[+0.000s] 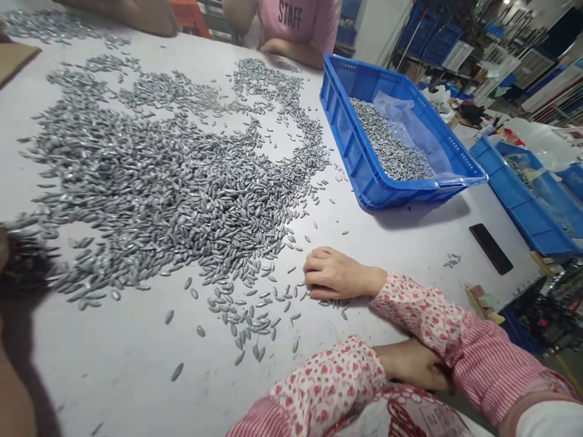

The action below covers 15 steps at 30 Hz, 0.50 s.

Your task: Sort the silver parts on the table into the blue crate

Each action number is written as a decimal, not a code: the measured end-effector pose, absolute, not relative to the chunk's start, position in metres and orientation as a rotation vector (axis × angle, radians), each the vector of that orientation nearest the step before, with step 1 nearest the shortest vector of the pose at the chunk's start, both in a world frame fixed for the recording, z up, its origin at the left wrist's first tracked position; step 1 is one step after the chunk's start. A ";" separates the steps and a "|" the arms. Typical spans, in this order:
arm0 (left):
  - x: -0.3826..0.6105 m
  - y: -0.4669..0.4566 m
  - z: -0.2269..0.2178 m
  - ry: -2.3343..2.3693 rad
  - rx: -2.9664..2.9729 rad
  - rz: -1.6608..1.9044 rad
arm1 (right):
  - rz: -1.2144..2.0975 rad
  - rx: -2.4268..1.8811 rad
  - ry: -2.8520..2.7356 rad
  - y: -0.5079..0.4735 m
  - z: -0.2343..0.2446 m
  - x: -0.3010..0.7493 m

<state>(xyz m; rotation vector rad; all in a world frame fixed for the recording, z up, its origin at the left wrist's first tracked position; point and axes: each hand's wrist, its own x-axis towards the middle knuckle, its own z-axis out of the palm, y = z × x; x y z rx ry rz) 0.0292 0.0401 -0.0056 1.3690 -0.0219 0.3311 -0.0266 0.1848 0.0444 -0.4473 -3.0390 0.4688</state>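
The left hand point(18, 267) is showing only as a dark blur at the far left edge. It is lying against the near left fringe of the pieces point(155, 176), so the heap is spreading away from it to the right and further off. I cannot tell whether its grip is spread or closed. The right hand is not showing.

The pieces are small, grey, shiny and pointed-oval. They are lying flat on the white worktop point(113, 370) with their long axes pointing every way, thick in the middle and thinning to strays nearer.

A co-worker's hand point(337, 274) in a floral sleeve is resting palm down on the strays at the right. A blue crate point(364, 176) holding more pieces is standing beyond it.
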 end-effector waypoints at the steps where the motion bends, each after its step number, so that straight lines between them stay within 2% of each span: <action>1: 0.030 0.038 -0.009 -0.007 1.358 0.287 | 0.505 -0.473 -3.008 0.184 0.047 -0.017; 5: 0.030 0.033 -0.021 0.025 1.322 0.193 | 0.637 -0.682 -2.706 0.194 0.054 0.032; 10: 0.024 0.035 -0.021 0.070 1.281 0.155 | 0.473 -1.000 -2.581 0.222 0.038 0.061; 15: 0.023 0.036 -0.018 0.058 1.274 0.163 | 0.653 -0.830 -2.790 0.205 0.027 0.030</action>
